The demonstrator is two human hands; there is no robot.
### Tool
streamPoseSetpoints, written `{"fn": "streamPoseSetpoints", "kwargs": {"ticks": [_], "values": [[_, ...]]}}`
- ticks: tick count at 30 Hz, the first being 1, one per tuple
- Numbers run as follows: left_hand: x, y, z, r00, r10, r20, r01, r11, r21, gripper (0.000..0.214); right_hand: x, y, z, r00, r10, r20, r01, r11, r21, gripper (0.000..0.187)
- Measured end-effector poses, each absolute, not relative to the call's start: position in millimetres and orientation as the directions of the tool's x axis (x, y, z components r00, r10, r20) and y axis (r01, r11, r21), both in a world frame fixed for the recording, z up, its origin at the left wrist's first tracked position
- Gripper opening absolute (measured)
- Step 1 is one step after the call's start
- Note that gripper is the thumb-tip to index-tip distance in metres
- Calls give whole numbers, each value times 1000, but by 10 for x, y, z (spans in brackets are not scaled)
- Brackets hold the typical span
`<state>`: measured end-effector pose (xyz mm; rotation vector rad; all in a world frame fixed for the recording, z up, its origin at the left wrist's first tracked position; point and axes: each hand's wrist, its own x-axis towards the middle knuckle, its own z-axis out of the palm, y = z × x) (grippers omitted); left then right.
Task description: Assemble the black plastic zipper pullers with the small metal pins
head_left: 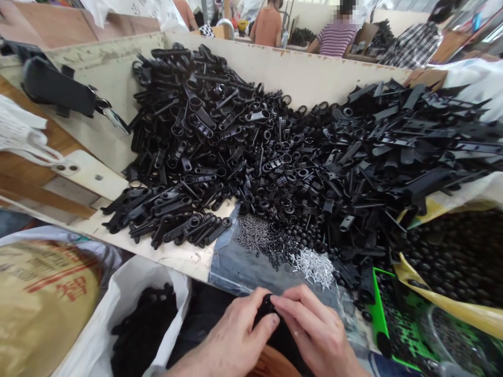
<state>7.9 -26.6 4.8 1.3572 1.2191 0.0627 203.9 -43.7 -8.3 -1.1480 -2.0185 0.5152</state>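
Note:
At the front edge of the bench my left hand [247, 324] is closed around a small black plastic part [268, 302], mostly hidden by the fingers. My right hand [314, 327] meets it from the other side, thumb and fingers pinched together at the part's end; whether they grip the part or a tiny piece is too small to tell. Just beyond the hands lie a heap of silver pins [314, 267], a pile of small grey metal pieces [253, 233] and some black balls [308, 238] on a dark mat [239, 269].
Black arm-shaped parts [192, 120] fill the bin's left, flat black pieces [412, 125] its right. A green basket [379, 314] stands right, a white sack [181, 285] lower left. A phone [94, 175] rests at the left wall. Several people [267, 26] sit beyond.

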Motion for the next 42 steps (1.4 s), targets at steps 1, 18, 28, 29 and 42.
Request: {"fn": "streamPoseSetpoints", "kwargs": {"ticks": [1,18,28,29,42], "values": [[77,-273,48,445,652,-613,594,297,747,63,2045,-440,-86,-322,851,416,560,525,-641,25],[-42,-191,53,563,759,-327,505,-3,863,37,1853,-460,-258,-81,997,13,244,32,-969,19],[-77,-96,-99,329,879,-345,605,84,791,45,1696,-176,-368,14,941,-338,-111,-334,-936,41],[-85,-79,-84,316,853,-416,546,195,815,40,1708,-153,-353,10,955,-296,-68,-294,-953,38],[-53,-140,-37,384,572,-725,-96,806,585,119,1741,-44,-301,-153,977,-147,190,-117,-975,40]]}}
